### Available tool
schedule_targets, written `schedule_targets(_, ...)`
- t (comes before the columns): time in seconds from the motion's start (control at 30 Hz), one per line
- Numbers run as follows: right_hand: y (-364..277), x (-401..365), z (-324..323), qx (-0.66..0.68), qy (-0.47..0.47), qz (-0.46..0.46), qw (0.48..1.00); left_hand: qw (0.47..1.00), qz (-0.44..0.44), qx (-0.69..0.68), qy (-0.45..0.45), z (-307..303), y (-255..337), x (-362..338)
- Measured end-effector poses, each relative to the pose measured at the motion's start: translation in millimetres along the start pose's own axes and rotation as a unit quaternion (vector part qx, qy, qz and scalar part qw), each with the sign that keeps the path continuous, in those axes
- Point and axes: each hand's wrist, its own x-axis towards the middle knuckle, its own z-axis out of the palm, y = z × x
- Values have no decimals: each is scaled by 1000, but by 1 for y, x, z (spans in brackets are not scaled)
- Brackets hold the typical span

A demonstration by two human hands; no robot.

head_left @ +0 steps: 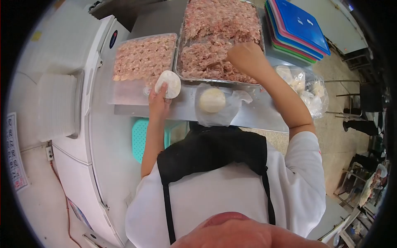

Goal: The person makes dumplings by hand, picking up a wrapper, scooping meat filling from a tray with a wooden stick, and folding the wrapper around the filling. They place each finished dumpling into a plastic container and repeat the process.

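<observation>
A round white dough wrapper (173,87) lies across the fingers of my left hand (159,101), with the thumb over its edge. That hand is beside the near right corner of a clear tray (128,91) with rows of filled dumplings (144,56). Over a large tray (178,66) of ground meat filling (223,25), my right hand (247,60) is closed, its fingers curled down at the meat. What it grips is too hidden to make out. Between my hands and nearer my body, a round stack of wrappers (212,100) rests on a plastic bag (231,109).
Coloured plastic lids (304,25) are stacked at the back right. A clear bag with pale dough pieces (316,89) sits at the table's right end. A white refrigerator (97,82) stands left, and a turquoise basket (140,140) is below the table edge.
</observation>
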Motion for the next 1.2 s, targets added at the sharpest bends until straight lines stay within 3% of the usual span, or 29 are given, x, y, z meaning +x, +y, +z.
schedule_targets(0.17,-48,3,41,11,64,-58,996,991,-63,78,-85,-29,5,7)
schedule_targets(0.27,-81,-4,36,79,53,-8,995,976,-68,148,-144,-35,-1,10)
schedule_targets(0.3,-84,-3,39,102,10,19,995,974,-69,156,-152,-31,-1,11)
schedule_targets(0.43,-77,-12,41,249,-53,151,955,958,-46,177,-219,-26,4,21)
schedule_targets(0.5,-69,-19,47,346,-37,194,917,983,-89,46,-154,-13,10,24)
schedule_targets(0.63,-71,-33,38,383,75,279,877,983,-120,-115,-74,18,7,46)
schedule_targets(0.7,-71,-38,32,429,108,309,842,971,-134,-161,-116,42,0,64)
schedule_targets(0.8,-75,-34,50,468,171,227,837,942,-171,-248,-150,90,3,71)
schedule_targets(0.9,-93,-37,55,343,146,207,904,918,-194,-309,-156,118,10,71)
schedule_targets(0.97,-89,-52,45,311,126,207,919,909,-217,-334,-127,119,2,81)
schedule_targets(1.1,-50,-80,4,288,17,191,938,953,-86,-282,-66,106,-23,109)
schedule_targets(1.2,-20,-85,-4,253,-3,179,951,974,-61,-211,-59,98,-11,112)
